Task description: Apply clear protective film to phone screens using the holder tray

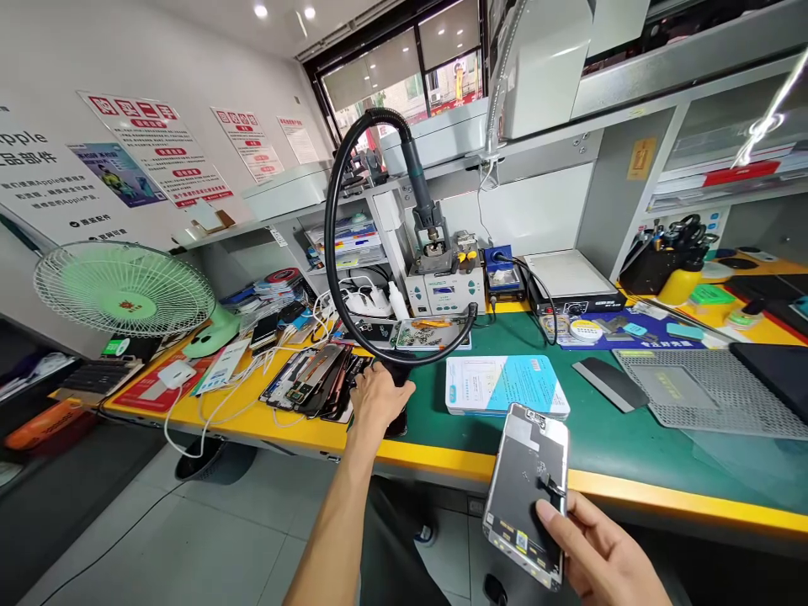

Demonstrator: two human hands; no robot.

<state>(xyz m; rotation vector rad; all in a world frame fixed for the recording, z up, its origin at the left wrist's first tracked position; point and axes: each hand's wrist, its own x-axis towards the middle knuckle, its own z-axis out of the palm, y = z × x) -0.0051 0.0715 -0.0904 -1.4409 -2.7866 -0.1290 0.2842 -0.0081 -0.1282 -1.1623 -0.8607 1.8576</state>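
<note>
My right hand (606,551) holds a phone screen assembly (527,471) by its lower right edge, thumb on top. Its inner side faces me, dark and silver, with a short black flex cable standing off the right side. The panel is tilted in front of the table's edge. Farther left, my left hand (377,396) rests over a dark phone (397,421) on the green mat, fingers bent down and thumb out to the right. Most of that phone is hidden under the hand. Beside it lie several phone parts and screens (309,379).
A hot-air station (445,292) stands at the back, its black hose (332,219) looping in front. A blue-white box stack (505,383) lies mid-mat. At right are a perforated plate (682,387) and dark panels. White cables (246,370) and a green fan (126,290) fill the left.
</note>
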